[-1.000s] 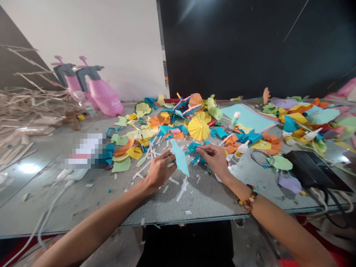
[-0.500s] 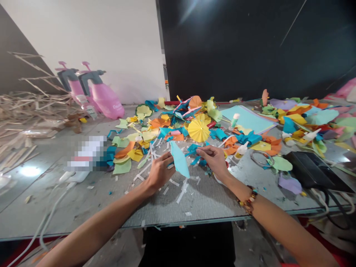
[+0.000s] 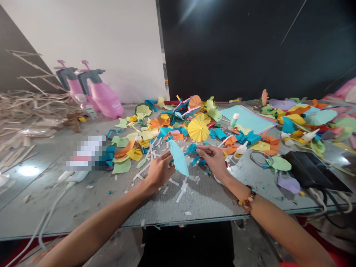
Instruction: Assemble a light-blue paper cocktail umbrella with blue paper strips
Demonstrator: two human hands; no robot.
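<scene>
My left hand (image 3: 160,170) is closed on a light blue paper piece (image 3: 179,158), long and leaf-shaped with a wavy edge, held upright above the table. To its right, my right hand (image 3: 213,160) pinches a small darker blue paper piece (image 3: 191,149) between thumb and forefinger. The two papers are close, with a narrow gap between them. White paper strips (image 3: 182,191) lie on the table beneath my hands. Just beyond them is a pleated yellow paper disc (image 3: 198,129). A small white glue bottle (image 3: 240,150) stands right of my right hand.
Coloured paper scraps (image 3: 130,148) cover the table's middle and right. Pink spray bottles (image 3: 107,98) and thin wooden sticks (image 3: 30,107) are at the left. A glue stick (image 3: 234,120) stands near light blue sheets (image 3: 253,118). A black box (image 3: 311,168) with cables sits at right; white cables hang at left.
Both hands keep nearly the same place and grip. The whole view has shifted very slightly; no paper has visibly been let go or picked up.
</scene>
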